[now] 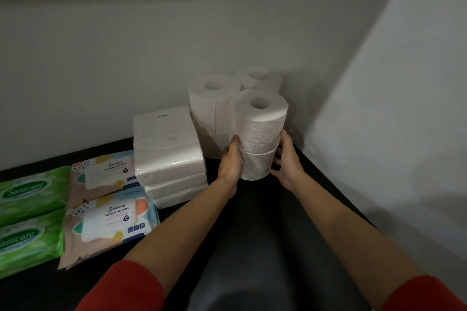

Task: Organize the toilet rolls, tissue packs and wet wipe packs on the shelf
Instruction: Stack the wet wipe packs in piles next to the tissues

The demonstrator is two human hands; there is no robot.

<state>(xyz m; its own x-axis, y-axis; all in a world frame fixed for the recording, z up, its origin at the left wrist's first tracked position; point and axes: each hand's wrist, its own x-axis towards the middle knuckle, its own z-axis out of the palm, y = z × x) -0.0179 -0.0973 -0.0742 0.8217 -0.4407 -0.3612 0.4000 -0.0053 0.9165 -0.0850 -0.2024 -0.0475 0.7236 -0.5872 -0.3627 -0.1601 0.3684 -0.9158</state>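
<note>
Both hands clasp the front rolls (259,139), two toilet rolls stacked upright at frame centre. Left hand (231,161) curls round the stack's left side with the thumb up on the top roll. Right hand (286,159) holds the right side, fingers spread. Can't tell if the stack sits on the shelf (252,222) or is just off it. Behind it, in the wall corner, are two more upright stacks: left stack (213,108) and back stack (260,79), all touching or nearly so. Tissue packs (169,156) are piled just left of the rolls. Two Stalove wipes (110,197) lie flat, left of centre. Two green Sanicare wipes (29,214) lie at the left edge. Red sleeves (131,285) at the bottom.
</note>
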